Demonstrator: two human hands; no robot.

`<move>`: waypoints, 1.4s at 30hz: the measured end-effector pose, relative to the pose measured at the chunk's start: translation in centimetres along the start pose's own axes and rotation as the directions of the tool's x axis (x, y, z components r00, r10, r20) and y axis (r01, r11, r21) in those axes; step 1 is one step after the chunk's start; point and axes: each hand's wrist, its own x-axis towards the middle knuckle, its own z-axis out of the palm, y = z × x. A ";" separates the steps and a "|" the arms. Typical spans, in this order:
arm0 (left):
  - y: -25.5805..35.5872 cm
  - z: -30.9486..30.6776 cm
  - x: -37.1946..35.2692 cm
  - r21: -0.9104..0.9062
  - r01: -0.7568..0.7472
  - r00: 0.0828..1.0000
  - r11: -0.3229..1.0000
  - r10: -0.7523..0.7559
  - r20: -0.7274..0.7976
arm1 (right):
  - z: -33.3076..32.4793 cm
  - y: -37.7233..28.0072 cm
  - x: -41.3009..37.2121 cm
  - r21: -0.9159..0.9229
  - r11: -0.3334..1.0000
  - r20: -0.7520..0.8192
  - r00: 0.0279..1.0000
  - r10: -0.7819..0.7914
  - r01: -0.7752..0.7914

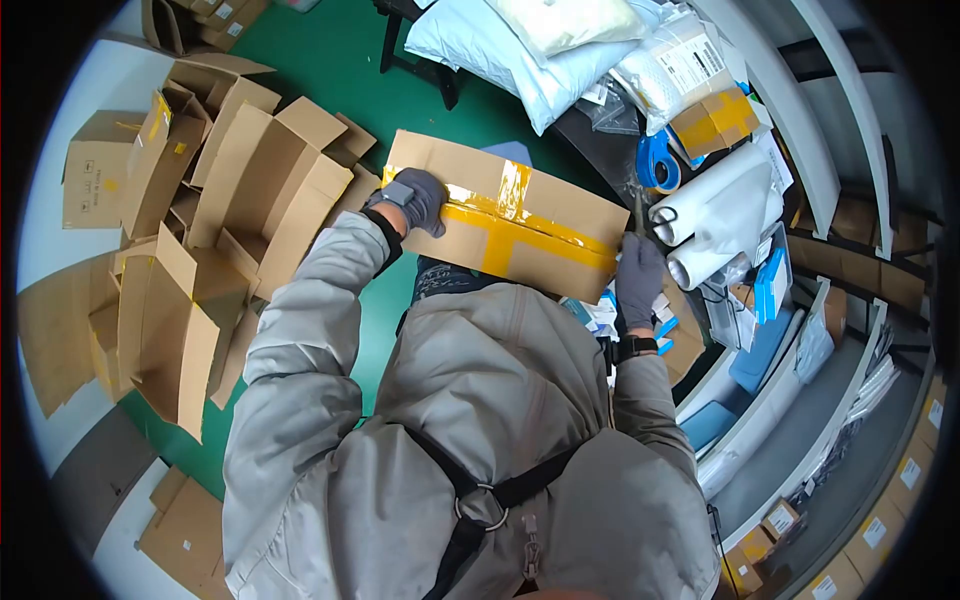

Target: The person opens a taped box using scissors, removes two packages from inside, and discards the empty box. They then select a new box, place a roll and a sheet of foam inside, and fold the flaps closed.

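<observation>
A long cardboard box (560,213) sealed with shiny yellow tape lies in front of my body, tilted down to the right. My left hand (415,200), in a grey glove, grips its left end, with the fingers over the taped face. At its right end is my right hand (640,275), also gloved and closed. A thin dark object seems to stick up from that fist, too blurred to name. Just beyond it, a blue tape dispenser (657,163) stands on the cluttered dark table (577,140).
Several opened cardboard boxes (255,185) are heaped on the green floor (305,50) to the left. Plastic mailing bags (520,60) are piled on the table ahead. White rolls (715,215) lie at the right, beside metal shelving (815,110) with more cartons (870,530).
</observation>
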 end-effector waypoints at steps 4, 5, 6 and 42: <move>0.7 -1.1 0.4 0.103 -0.042 0.997 0.994 0.035 0.069 | 6.1 3.4 0.5 0.148 0.966 0.175 0.955 -0.238 0.214; 1.2 -1.6 0.2 0.100 -0.041 0.996 0.994 0.033 0.083 | 7.5 5.3 0.2 0.010 0.971 0.216 0.947 -0.237 0.240; 1.5 -2.1 -0.2 0.097 -0.036 0.995 0.995 0.026 0.097 | 8.5 6.3 0.2 -0.125 0.955 0.258 0.938 -0.231 0.270; -11.9 1.0 2.7 -0.242 -0.035 0.963 0.970 0.098 0.251 | 9.3 3.0 3.9 -0.322 0.945 0.342 0.938 0.054 0.063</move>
